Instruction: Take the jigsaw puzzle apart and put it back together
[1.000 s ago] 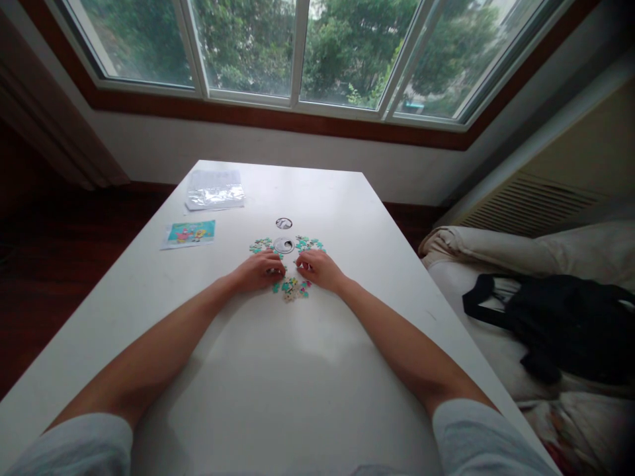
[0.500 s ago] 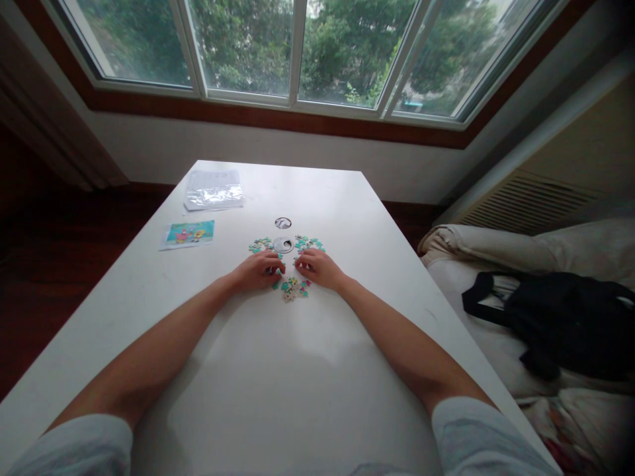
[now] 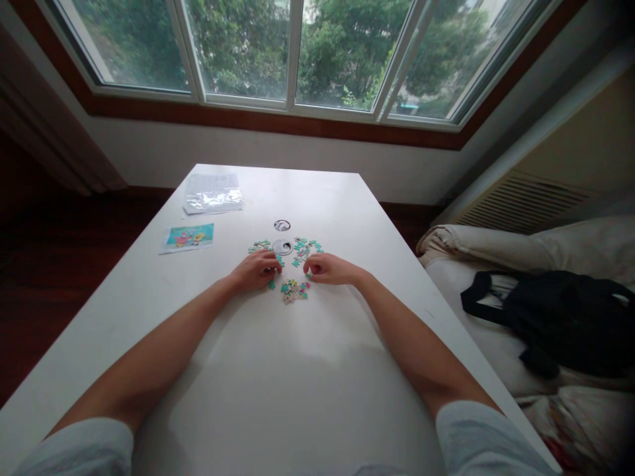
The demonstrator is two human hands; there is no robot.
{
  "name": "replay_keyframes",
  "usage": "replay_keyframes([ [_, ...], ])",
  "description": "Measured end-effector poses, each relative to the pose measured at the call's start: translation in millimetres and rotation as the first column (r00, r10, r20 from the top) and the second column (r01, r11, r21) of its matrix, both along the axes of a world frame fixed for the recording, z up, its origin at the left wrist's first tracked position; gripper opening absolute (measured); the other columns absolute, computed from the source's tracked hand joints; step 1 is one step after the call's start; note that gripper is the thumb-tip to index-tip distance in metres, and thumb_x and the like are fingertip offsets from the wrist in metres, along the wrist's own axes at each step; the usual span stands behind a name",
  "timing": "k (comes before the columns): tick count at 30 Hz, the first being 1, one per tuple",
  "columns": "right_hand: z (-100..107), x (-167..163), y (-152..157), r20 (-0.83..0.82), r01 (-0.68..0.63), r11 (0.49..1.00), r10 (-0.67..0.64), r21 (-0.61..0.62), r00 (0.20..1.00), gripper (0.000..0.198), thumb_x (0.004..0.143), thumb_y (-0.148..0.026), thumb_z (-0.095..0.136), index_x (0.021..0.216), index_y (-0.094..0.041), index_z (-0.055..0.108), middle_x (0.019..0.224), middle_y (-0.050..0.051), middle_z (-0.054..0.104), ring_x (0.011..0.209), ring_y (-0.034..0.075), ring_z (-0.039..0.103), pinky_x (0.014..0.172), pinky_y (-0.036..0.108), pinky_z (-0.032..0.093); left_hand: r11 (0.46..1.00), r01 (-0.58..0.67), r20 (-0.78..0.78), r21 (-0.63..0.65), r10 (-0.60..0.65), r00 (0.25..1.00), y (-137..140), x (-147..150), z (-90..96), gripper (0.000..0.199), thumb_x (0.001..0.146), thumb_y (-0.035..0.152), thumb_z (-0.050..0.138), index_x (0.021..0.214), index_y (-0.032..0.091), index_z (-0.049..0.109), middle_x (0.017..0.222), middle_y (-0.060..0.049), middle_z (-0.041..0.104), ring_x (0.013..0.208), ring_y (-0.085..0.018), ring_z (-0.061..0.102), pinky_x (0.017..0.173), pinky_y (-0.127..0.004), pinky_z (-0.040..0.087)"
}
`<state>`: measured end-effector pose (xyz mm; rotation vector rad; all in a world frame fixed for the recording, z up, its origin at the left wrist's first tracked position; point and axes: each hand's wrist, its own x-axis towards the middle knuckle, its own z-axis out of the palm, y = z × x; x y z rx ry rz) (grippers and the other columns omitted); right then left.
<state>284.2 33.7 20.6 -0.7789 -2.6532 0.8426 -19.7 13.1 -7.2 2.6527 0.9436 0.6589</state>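
Small jigsaw puzzle pieces, mostly turquoise, lie in loose groups on the white table. My left hand rests beside the left group, fingers curled downward; what is under the fingertips is hidden. My right hand is bent at the wrist, its fingers pinched together just below the right group. Any piece between those fingers is too small to make out. Nearer to me, between the hands, sits a mixed pile of pieces, some pale, some turquoise, yellow and pink.
A round grey-white disc and a smaller round one lie beyond my hands. To the left are a cartoon picture card and a clear plastic bag. Dark clothing lies on a pale couch at right.
My right hand has shifted right and slightly nearer to me, its wrist turned more inward, uncovering pieces of the right group. My left hand has moved slightly left.
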Motion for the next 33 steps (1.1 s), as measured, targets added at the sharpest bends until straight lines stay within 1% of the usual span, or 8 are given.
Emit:
replay_keyframes([
  [6, -6.8, 2.4, 3.7, -0.018, 0.015, 1.0, -0.014, 0.02, 1.0, 0.02, 0.083, -0.018, 0.068, 0.103, -0.018, 0.072, 0.084, 0.0, 0.053, 0.073, 0.013, 0.05, 0.07, 0.025, 0.041, 0.998, -0.035, 0.019, 0.052, 0.034, 0.999, 0.4, -3.2, -0.2, 0.026, 0.089, 0.011, 0.053, 0.097, 0.024, 0.075, 0.098, -0.007, 0.066, 0.098, -0.022, 0.057, 0.09, -0.035, 0.046],
  [11, -21.4, -7.5, 2.7, -0.073, 0.132, 0.984, -0.125, 0.116, 0.99, 0.017, 0.083, -0.017, 0.069, 0.1, -0.018, 0.071, 0.081, -0.001, 0.053, 0.073, 0.013, 0.049, 0.07, 0.025, 0.038, 0.995, -0.086, 0.054, 0.048, 0.083, 0.995, -0.6, -7.4, 7.8, 0.024, 0.094, 0.015, 0.053, 0.096, 0.023, 0.075, 0.098, -0.007, 0.067, 0.098, -0.021, 0.059, 0.089, -0.035, 0.047],
  [15, -34.3, -18.2, -1.6, -0.126, 0.301, 0.925, -0.278, 0.233, 0.952, 0.013, 0.087, -0.018, 0.067, 0.1, -0.021, 0.07, 0.077, -0.002, 0.055, 0.076, 0.016, 0.051, 0.076, 0.027, 0.039, 0.991, -0.13, 0.013, -0.024, 0.13, 0.991, -2.0, -10.6, 20.4, 0.022, 0.093, 0.017, 0.054, 0.096, 0.022, 0.075, 0.096, -0.006, 0.067, 0.092, -0.019, 0.06, 0.082, -0.031, 0.048],
  [20, -44.3, -33.4, -10.1, -0.1, 0.439, 0.821, -0.434, 0.366, 0.895, 0.014, 0.091, -0.022, 0.065, 0.106, -0.021, 0.068, 0.09, 0.004, 0.063, 0.088, 0.021, 0.055, 0.085, 0.033, 0.042, 0.99, -0.128, -0.137, -0.054, 0.12, 0.983, -9.0, -14.3, 30.0, 0.019, 0.094, 0.022, 0.055, 0.093, 0.023, 0.074, 0.092, -0.004, 0.067, 0.082, -0.017, 0.059, 0.072, -0.027, 0.044],
  [22, -45.2, -37.7, -13.9, -0.086, 0.436, 0.796, -0.444, 0.42, 0.892, 0.016, 0.094, -0.021, 0.062, 0.109, -0.021, 0.068, 0.099, 0.007, 0.065, 0.096, 0.023, 0.056, 0.09, 0.035, 0.041, 0.991, -0.121, -0.175, -0.062, 0.108, 0.979, -14.8, -16.9, 30.9, 0.018, 0.095, 0.025, 0.055, 0.094, 0.024, 0.073, 0.092, -0.004, 0.067, 0.08, -0.017, 0.059, 0.072, -0.027, 0.043],
  [24, -44.9, -39.8, -17.5, -0.065, 0.418, 0.791, -0.437, 0.447, 0.897, 0.015, 0.096, -0.02, 0.058, 0.109, -0.021, 0.067, 0.103, 0.008, 0.066, 0.101, 0.024, 0.056, 0.092, 0.035, 0.041, 0.992, -0.097, -0.189, -0.079, 0.08, 0.979, -21.9, -20.1, 31.4, 0.016, 0.095, 0.028, 0.057, 0.095, 0.025, 0.073, 0.091, -0.003, 0.067, 0.081, -0.017, 0.059, 0.074, -0.027, 0.043],
  [28, -42.9, -38.9, -22.2, -0.054, 0.413, 0.781, -0.441, 0.469, 0.896, 0.014, 0.099, -0.021, 0.054, 0.104, -0.021, 0.068, 0.102, 0.008, 0.067, 0.099, 0.024, 0.057, 0.092, 0.036, 0.041, 0.992, -0.063, -0.156, -0.11, 0.045, 0.987, -34.5, -26.7, 31.6, 0.019, 0.09, 0.039, 0.067, 0.102, 0.024, 0.069, 0.094, -0.003, 0.064, 0.086, -0.018, 0.058, 0.077, -0.027, 0.044],
  [33, -44.6, -36.2, -20.0, -0.086, 0.422, 0.79, -0.431, 0.444, 0.898, 0.01, 0.097, -0.023, 0.059, 0.1, -0.022, 0.069, 0.097, 0.007, 0.067, 0.094, 0.023, 0.056, 0.09, 0.035, 0.04, 0.991, -0.063, -0.126, -0.117, 0.048, 0.991, -38.7, -30.4, 26.8, 0.021, 0.09, 0.04, 0.067, 0.102, 0.023, 0.066, 0.096, -0.004, 0.062, 0.088, -0.018, 0.057, 0.078, -0.027, 0.045],
])
